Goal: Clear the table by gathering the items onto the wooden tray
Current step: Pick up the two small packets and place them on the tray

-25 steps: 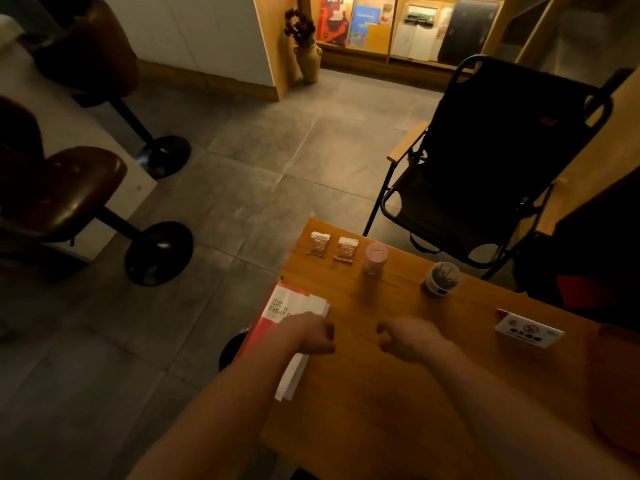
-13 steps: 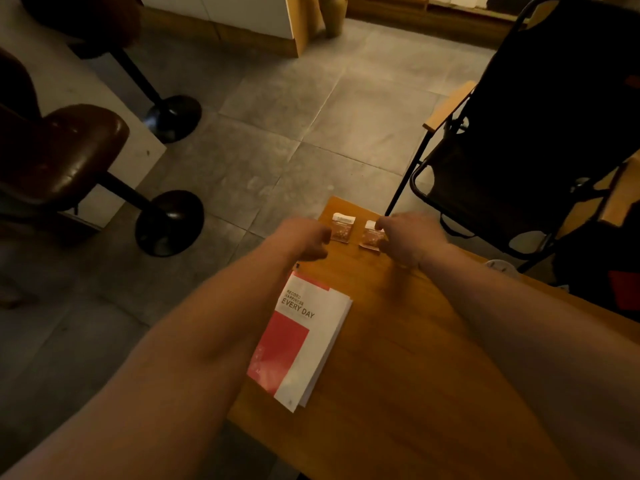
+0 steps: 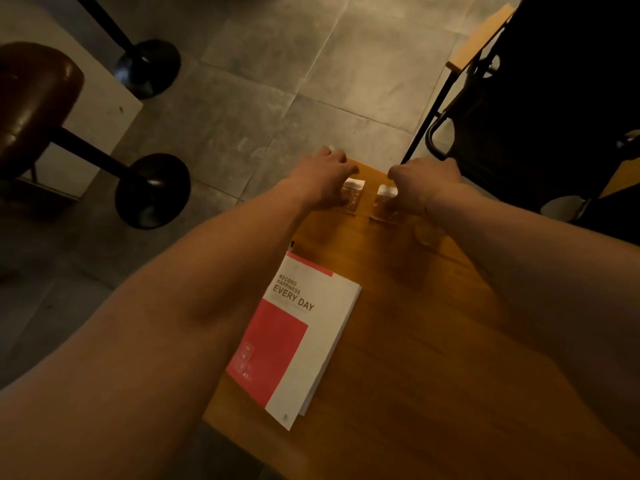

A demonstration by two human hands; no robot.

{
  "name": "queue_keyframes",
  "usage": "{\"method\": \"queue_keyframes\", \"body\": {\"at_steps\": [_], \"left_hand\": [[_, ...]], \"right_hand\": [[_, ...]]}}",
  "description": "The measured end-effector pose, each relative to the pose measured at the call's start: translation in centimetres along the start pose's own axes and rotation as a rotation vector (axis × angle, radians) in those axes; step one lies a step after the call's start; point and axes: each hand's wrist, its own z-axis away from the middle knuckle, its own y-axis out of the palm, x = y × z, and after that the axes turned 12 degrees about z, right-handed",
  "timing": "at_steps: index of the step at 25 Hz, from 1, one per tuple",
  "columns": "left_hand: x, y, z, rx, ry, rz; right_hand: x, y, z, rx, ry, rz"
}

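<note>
**Packets first: both hands on them**

Packets sit side by side at table (image 3: 408, 341) far corner; left hand (image 3: 322, 181) curled over left packet (image 3: 354, 195), right hand (image 3: 420, 185) over right packet (image 3: 384, 202); pinch itself hidden, can't tell. Step: pickup. Next: lift both, find tray, not in view; booklet (image 3: 304, 341) waits.

A single head-worn camera looks steeply down and forward from above the near end of the wooden counter (image 3: 433, 358). Both forearms run up from the bottom corners to the left hand (image 3: 323, 181) and right hand (image 3: 424, 185), close below the lens. Beyond the fingers (image 3: 337, 157) lies grey tiled floor (image 3: 277, 98); wide-angle bending curves the edges.
</note>
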Motion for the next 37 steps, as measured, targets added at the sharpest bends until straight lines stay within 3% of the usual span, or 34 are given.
{"method": "queue_keyframes", "body": {"at_steps": [6, 19, 25, 37], "left_hand": [[0.3, 1.1, -0.2, -0.05, -0.018, 0.144], [0.0, 1.5, 0.8, -0.122, -0.057, 0.186], [-0.8, 1.4, 1.7, -0.178, -0.068, 0.195], [-2.7, 1.0, 5.9, -0.209, -0.362, 0.679]], "right_hand": [[1.2, 0.1, 0.5, -0.032, 0.024, 0.005], [1.9, 0.1, 0.7, -0.086, 0.033, 0.084], [2.2, 0.7, 1.2, -0.169, 0.001, 0.009], [2.6, -0.6, 4.9, -0.316, -0.011, -0.271]]}}
